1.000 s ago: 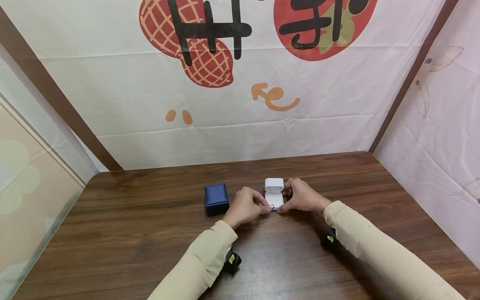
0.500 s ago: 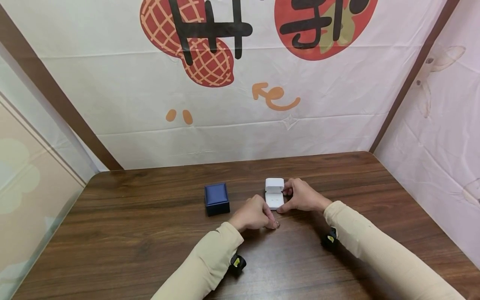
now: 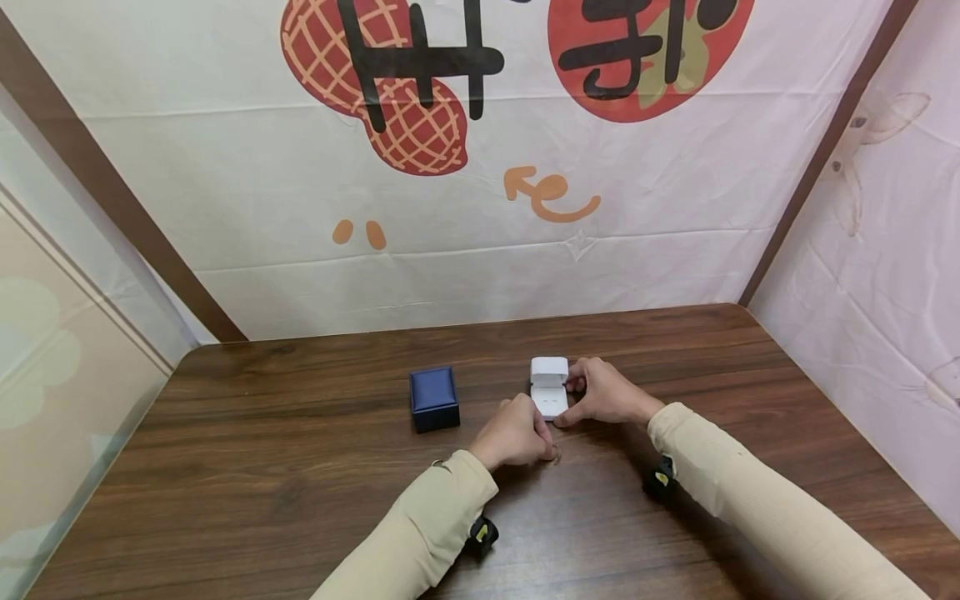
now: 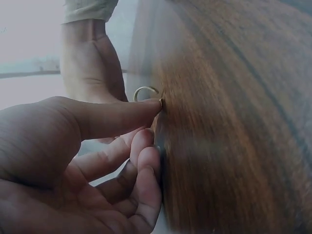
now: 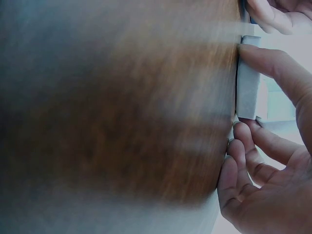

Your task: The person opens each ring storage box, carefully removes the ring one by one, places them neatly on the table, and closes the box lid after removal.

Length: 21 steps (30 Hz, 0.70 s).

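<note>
A small gold-coloured ring (image 4: 146,88) is pinched between the thumb and fingertips of my left hand (image 3: 516,433). In the left wrist view it stands edge-up by the wood, its lower part hidden behind the thumb. The head view puts this hand in front of a white ring box (image 3: 550,403), low over the table. The box lies with its lid raised, showing a white insert with small slits. My right hand (image 3: 606,393) grips the box from its right side, thumb at the front corner and fingers toward the hinge. The right wrist view shows the box's side (image 5: 248,83) between thumb and fingers.
A closed dark blue box (image 3: 434,398) stands on the brown wooden table (image 3: 262,467), left of the white box. Behind the table hangs a white printed cloth (image 3: 465,283). Another cloth wall (image 3: 885,333) borders the right side.
My left hand has drawn back from the white box's front edge toward the near side, bringing the ring with it. The right hand and both boxes stay in place.
</note>
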Tool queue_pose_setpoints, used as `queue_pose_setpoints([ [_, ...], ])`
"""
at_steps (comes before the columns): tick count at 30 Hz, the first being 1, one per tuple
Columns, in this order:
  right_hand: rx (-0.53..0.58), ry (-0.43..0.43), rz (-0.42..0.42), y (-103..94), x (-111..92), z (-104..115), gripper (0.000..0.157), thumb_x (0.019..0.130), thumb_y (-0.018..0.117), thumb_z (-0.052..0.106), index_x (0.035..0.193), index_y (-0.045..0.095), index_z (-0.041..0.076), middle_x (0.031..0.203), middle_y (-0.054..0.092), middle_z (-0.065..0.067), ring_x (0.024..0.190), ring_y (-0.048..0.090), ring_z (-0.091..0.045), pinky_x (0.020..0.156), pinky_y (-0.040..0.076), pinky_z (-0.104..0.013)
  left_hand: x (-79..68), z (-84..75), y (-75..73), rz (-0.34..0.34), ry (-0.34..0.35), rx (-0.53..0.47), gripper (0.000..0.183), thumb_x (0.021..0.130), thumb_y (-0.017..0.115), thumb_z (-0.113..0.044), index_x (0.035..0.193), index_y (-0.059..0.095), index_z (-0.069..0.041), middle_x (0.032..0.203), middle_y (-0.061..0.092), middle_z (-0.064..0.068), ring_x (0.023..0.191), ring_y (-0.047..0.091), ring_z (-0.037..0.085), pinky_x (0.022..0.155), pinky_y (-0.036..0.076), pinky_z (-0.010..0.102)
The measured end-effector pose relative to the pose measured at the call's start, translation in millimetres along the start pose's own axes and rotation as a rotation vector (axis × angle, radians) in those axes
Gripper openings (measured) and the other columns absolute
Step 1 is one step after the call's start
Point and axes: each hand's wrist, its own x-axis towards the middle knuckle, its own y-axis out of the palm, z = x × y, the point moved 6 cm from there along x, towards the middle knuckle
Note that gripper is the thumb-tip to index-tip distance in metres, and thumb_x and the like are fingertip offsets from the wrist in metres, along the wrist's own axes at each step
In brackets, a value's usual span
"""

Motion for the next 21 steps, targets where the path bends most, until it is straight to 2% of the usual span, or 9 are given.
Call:
queue_pose_setpoints([
  [5,-0.01,0.002,-0.007,0.2,0,0,0.037,0.062,0.096,0.018,0.087,0.071,0.007,0.081,0.06,-0.002,0.075,0.054,-0.016,0.069,0.044,-0.03,-0.8,-2.3,0.6,-0.022,0.027,0.004,0.018,0.074,0.09,-0.009,0.063,0.075,-0.009,0.054,0.061,-0.01,0.066,0.052,0.012,0.056,0.044,0.025],
  [12,-0.001,-0.002,-0.004,0.7,0,-1,0.037,0.063,0.096,0.017,0.087,0.07,0.006,0.081,0.06,-0.002,0.075,0.053,-0.016,0.069,0.044,-0.029,-0.2,1.3,-5.6,-0.044,0.008,-0.006,0.015,0.074,0.089,-0.011,0.066,0.076,-0.012,0.069,0.066,-0.006,0.079,0.051,0.018,0.065,0.046,0.029],
  [17,0.002,0.007,-0.006,0.8,0,-1,0.037,0.062,0.097,0.018,0.086,0.07,0.006,0.082,0.059,-0.003,0.076,0.053,-0.016,0.069,0.044,-0.03,1.7,4.4,-20.7,-0.151,-0.004,-0.033,0.009,0.075,0.086,-0.012,0.074,0.078,-0.008,0.076,0.069,-0.001,0.073,0.057,0.016,0.063,0.049,0.028],
  [21,-0.003,0.011,-0.007,0.8,0,-1,0.038,0.062,0.097,0.019,0.086,0.07,0.007,0.082,0.059,-0.003,0.076,0.053,-0.016,0.07,0.044,-0.031,3.4,7.7,-32.8,-0.244,-0.042,-0.069,0.019,0.079,0.087,-0.02,0.086,0.078,-0.005,0.077,0.071,0.001,0.075,0.063,0.016,0.066,0.051,0.031],
])
